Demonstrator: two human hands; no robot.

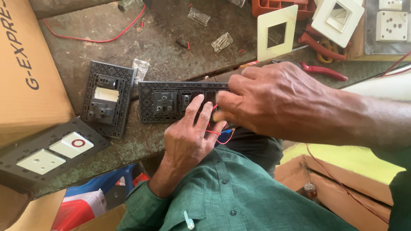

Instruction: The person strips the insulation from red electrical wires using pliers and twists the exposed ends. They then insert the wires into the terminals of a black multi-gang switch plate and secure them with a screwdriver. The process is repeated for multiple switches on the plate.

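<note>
Rough grey-green desk (128,38) with dust and scraps, seen from above. Long black switch plate (171,102) lying flat near the middle, its right end hidden under the hands. Left hand (188,137) reaching up from the near side, fingers spread and flat on the plate, pinching nothing that shows. Right hand (274,100) coming in from the right, fingers bent and pressed together over the plate's right end; hard to tell if something small sits between the fingertips. Thin red wire (218,136) looping out under the hands, at the near edge of the plate.

Looks like hard plastic, so most likely stiff and light, with thin edges that could snap if bent. Best held by the long sides, not by the small sockets in the middle. Red wire soft and bendy, easy to pull loose.

Just left, a smaller black plate (107,97) with a white part inside. Nearer and farther left, a black plate with two white switches (53,154) beside a brown cardboard box (25,72). Far right, white frames (277,32) and red pliers (323,70). Small clear bags (221,42) scattered on the far side.
</note>
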